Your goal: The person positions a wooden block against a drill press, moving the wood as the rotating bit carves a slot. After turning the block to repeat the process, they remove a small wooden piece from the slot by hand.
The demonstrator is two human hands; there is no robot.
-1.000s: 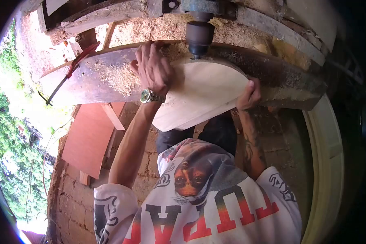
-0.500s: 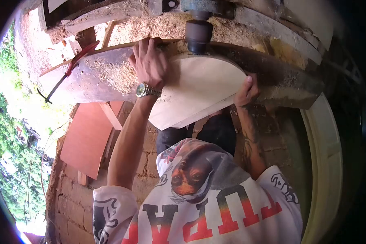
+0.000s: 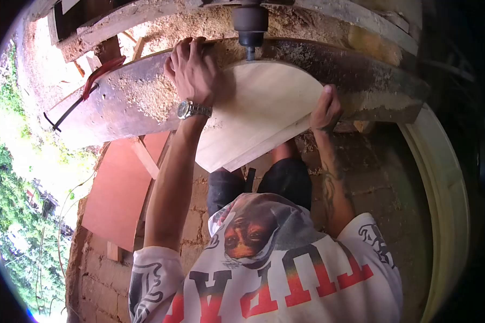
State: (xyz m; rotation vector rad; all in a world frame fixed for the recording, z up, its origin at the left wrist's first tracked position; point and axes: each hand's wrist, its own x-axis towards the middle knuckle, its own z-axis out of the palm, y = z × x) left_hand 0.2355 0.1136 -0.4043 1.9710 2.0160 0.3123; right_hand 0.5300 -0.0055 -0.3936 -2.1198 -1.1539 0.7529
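A pale wooden board with a curved far edge lies on the worn bench top, its near side jutting toward my legs. My left hand, with a wristwatch, bears on the board's left end, fingers bent toward the bench's far edge. Around the right edge my right hand is closed, thumb on top and fingers underneath. Directly above the curved edge hangs a dark machine chuck, its short metal bit reaching down to the edge between my hands.
Sawdust covers parts of the bench. A red-handled tool with a dark rod lies across its left end. Below stands a reddish panel by the brick wall. A pale curved frame piece is at right.
The bit under the chuck now shows, where before the chuck hid it. The view has shifted slightly, and both hands keep their places on the board.
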